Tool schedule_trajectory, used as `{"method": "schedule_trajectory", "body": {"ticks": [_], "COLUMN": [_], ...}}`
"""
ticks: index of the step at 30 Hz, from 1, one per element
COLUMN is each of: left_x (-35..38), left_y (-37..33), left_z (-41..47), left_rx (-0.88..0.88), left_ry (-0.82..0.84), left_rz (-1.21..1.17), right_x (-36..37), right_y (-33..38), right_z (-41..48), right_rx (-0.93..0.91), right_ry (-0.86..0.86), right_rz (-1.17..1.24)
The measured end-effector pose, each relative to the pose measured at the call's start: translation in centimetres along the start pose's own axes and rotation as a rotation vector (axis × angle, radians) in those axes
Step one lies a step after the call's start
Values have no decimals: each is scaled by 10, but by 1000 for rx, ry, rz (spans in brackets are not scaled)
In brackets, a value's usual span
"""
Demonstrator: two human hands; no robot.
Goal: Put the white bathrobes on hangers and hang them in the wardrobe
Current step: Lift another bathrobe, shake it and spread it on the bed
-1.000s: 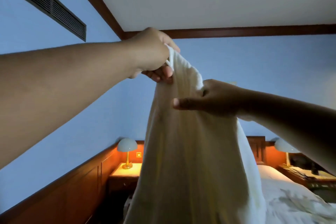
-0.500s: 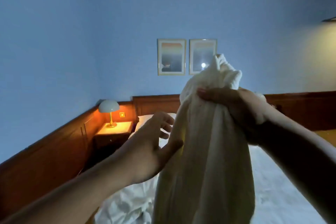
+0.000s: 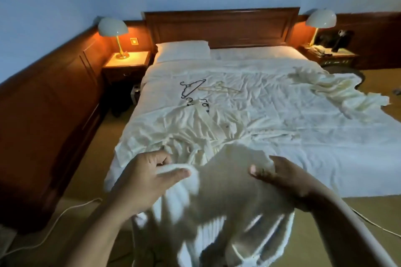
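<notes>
Bed [image 3: 303, 141], two lamps [image 3: 112, 28], one black hanger [image 3: 191, 90], one pale hanger [image 3: 219, 89], left hand [image 3: 147, 178] and right hand [image 3: 280, 178] fingers pinching one bathrobe [image 3: 227, 191]

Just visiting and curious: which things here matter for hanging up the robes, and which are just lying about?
For the job: held bathrobe, gripped by left hand and right hand; mid-bed bathrobe; right-edge bathrobe; black hanger; pale hanger.
Lying about: pillow; left lamp; right lamp; floor cable.

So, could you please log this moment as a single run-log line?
left hand: grips white towelling bathrobe | right hand: grips it too | black wire hanger: lying on white bed
</notes>
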State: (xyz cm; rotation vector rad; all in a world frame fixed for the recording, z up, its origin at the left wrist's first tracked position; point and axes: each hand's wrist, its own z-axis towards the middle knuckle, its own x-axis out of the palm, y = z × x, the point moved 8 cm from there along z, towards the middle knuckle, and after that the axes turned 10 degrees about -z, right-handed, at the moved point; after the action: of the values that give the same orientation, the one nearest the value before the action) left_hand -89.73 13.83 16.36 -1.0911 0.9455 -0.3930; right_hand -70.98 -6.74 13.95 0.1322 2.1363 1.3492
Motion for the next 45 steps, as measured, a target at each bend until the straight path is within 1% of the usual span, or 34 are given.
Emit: {"method": "schedule_trajectory", "body": {"ticks": [2, 4, 7, 8, 9, 10, 11, 12, 13, 14, 15, 16, 18, 19, 20, 21, 22, 24, 25, 26, 28, 30, 33, 35, 38, 40, 41, 42, 43, 45], "left_x": [-8, -11, 9, 13, 19, 21, 21, 20, 13, 12, 14, 16, 30, 36, 42, 47, 52, 59, 62, 64, 71, 82, 116, 134, 146, 152, 151, 148, 145, 142], "left_y": [25, 40, 44, 37, 24, 5, -15, -32, -44, -46, -42, -37, -28, -27, -27, -27, -26, -28, -29, -29, -28, -27, -32, -38, -40, -44, -47, -50, -55, -66], "left_z": [0, -1, 4, 7, 12, 15, 19, 24, 22, 24, 28, 31, 38, 39, 40, 39, 40, 42, 43, 41, 35, 28, 28, 34, 43, 50, 52, 55, 57, 58], "left_rx": [-145, -280, -400, -395, -349, -265, -168, -92, -54, -53, -76, -94, -116, -112, -92, -78, -73, -80, -91, -103, -133, -145, -130, -171, -299, -305, -287, -254, -206, -80], "left_ry": [-18, 2, 143, 160, 125, 41, -79, -230, -375, -468, -515, -519, -491, -493, -494, -492, -476, -398, -360, -332, -306, -289, -131, -62, -59, -56, -84, -115, -141, -155], "left_rz": [189, 294, 426, 427, 383, 306, 228, 150, 82, 14, -26, -23, 46, 45, 14, -22, -55, -101, -116, -133, -154, -117, -83, -103, -187, -209, -210, -201, -188, -175], "right_x": [-12, -24, -42, -46, -56, -64, -76, -90, -99, -109, -118, -120, -109, -103, -100, -101, -105, -119, -123, -122, -111, -98, -78, -69, -63, -64, -66, -69, -73, -82], "right_y": [-38, -71, -86, -81, -76, -67, -59, -54, -48, -51, -54, -58, -70, -76, -80, -81, -81, -83, -84, -83, -71, -56, -23, -4, 9, 8, 4, -4, -16, -41], "right_z": [10, 19, 35, 38, 43, 45, 46, 48, 49, 55, 62, 71, 82, 82, 81, 76, 71, 62, 61, 59, 58, 56, 46, 41, 34, 28, 26, 26, 28, 32], "right_rx": [86, 175, 155, 119, 68, -2, -68, -115, -137, -124, -100, -70, -30, -18, -24, -32, -41, -38, -23, -20, -43, -97, -255, -332, -375, -388, -373, -337, -289, -179], "right_ry": [-28, -16, 44, 33, -9, -85, -165, -230, -282, -319, -328, -279, -72, -10, 7, -20, -84, -257, -302, -309, -272, -223, -124, -58, 28, 70, 88, 84, 60, -42], "right_rz": [-188, -287, -401, -414, -406, -371, -297, -166, -24, 48, 2, -145, -469, -547, -551, -475, -334, -86, -39, -33, -70, -47, 16, 65, 189, 261, 267, 223, 121, -145]}}
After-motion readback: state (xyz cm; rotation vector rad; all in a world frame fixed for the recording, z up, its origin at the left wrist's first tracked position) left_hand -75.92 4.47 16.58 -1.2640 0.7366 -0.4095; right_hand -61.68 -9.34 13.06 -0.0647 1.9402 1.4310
